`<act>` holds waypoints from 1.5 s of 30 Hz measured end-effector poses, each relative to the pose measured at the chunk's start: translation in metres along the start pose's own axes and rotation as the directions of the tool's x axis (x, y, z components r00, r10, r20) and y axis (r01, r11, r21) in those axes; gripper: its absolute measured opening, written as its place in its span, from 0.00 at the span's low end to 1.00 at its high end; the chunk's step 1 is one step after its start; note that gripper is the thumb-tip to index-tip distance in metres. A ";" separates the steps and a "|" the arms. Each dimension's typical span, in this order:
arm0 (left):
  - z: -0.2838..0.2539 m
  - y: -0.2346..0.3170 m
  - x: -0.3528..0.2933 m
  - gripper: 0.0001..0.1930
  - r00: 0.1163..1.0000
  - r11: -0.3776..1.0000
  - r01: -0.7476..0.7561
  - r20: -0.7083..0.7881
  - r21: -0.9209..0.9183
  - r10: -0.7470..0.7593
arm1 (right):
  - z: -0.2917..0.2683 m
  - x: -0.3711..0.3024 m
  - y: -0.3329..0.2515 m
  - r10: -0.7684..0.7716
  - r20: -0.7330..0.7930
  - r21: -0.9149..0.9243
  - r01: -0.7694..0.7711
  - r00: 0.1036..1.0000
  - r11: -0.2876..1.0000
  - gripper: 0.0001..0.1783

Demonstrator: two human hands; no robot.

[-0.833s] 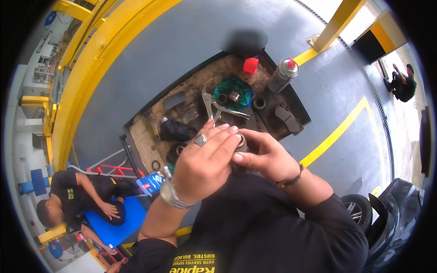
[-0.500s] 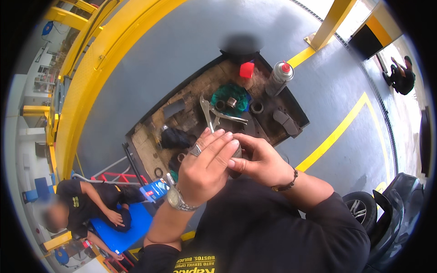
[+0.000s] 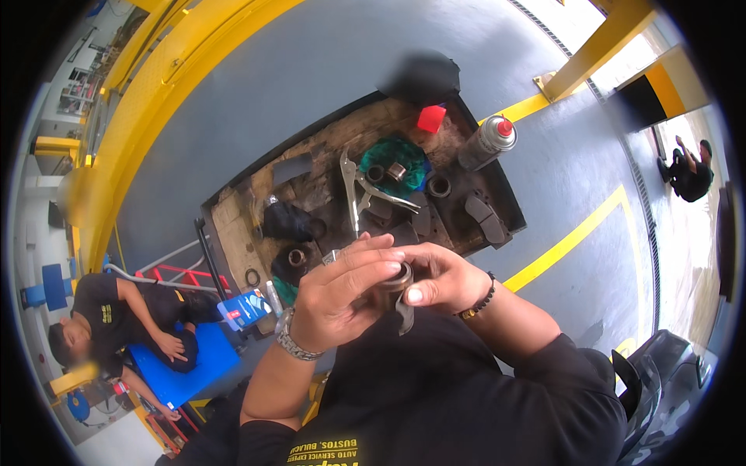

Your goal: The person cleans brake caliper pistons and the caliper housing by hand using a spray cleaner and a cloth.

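My left hand (image 3: 338, 291) and my right hand (image 3: 447, 281) meet around a dark metal brake caliper (image 3: 393, 289) in front of my chest. Its round bore rim shows between the fingers, and a curved arm hangs below; the rest is covered. My left fingertips lie over the rim, while my right thumb presses its side. Just beyond, locking pliers (image 3: 351, 190) rest on the cardboard in a tray. A green cloth (image 3: 381, 155) behind them carries a metal piston (image 3: 397, 171) and a dark ring (image 3: 375, 173).
Brake pads (image 3: 486, 219), a metal ring (image 3: 438, 186), a spray can (image 3: 488, 144) and a red cap (image 3: 431, 119) sit in the black-edged tray (image 3: 509, 194). A black cloth bundle (image 3: 286, 220) lies left. Another person (image 3: 140, 318) sits at left; a yellow post (image 3: 602, 50) stands far right.
The caliper has tilted, so its round rim and curved arm now show between my hands. My fingers have shifted around it. The view has turned slightly.
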State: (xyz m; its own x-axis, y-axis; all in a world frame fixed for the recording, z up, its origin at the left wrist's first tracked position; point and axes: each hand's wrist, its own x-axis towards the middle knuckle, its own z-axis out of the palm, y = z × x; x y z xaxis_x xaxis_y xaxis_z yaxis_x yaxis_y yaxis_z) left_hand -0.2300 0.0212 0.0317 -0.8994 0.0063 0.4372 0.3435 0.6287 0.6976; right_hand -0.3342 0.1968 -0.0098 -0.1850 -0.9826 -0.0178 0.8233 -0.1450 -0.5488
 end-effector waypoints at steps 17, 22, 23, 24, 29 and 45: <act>0.024 -0.013 -0.048 0.22 0.992 0.987 0.125 0.009 0.102 -0.127 | -0.034 0.001 0.061 0.067 -0.120 0.015 -0.066 0.991 0.998 0.34; 0.038 -0.019 -0.068 0.18 0.990 0.917 0.138 -0.041 0.374 -0.133 | -0.032 0.001 0.076 -0.015 -0.323 -0.410 -0.125 0.946 0.903 0.33; 0.041 -0.020 -0.070 0.17 0.988 0.895 0.149 -0.033 0.421 -0.149 | -0.031 0.002 0.077 0.004 -0.359 -0.369 -0.146 0.933 0.918 0.33; 0.043 -0.020 -0.074 0.20 0.980 0.902 0.196 -0.097 0.384 -0.172 | -0.028 0.002 0.078 -0.012 -0.378 -0.351 -0.132 0.926 0.927 0.32; 0.039 -0.009 -0.099 0.22 0.947 0.958 0.253 -0.170 -0.133 -0.274 | -0.024 0.004 0.081 0.119 0.028 0.266 -0.122 0.992 0.956 0.33; 0.017 -0.020 -0.184 0.28 0.782 0.877 0.467 -0.516 0.114 -0.349 | -0.008 0.077 0.120 0.472 -0.087 -0.286 -0.476 0.877 0.832 0.31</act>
State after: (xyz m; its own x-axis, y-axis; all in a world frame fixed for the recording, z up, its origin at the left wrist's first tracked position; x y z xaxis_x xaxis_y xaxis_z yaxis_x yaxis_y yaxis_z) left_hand -0.0765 0.0207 -0.0728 -0.6838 -0.6159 0.3912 -0.1497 0.6432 0.7509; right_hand -0.2543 0.1044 -0.0839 0.1790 -0.9205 -0.3474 0.6196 0.3798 -0.6869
